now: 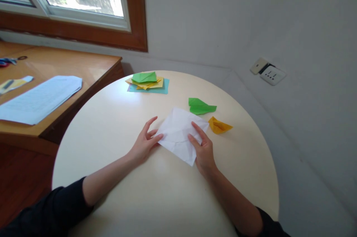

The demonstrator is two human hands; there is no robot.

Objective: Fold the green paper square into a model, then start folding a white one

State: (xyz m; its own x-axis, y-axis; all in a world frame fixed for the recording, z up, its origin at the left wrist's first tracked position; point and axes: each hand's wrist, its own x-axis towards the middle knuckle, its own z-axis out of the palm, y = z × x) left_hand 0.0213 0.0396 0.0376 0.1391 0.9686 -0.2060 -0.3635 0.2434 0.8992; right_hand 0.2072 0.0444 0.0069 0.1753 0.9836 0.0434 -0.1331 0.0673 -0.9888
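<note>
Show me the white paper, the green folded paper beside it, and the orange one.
white paper (178,133), head view, creased middle.
green folded paper (200,106), head view, centre.
orange folded paper (219,125), head view, centre.
</note>
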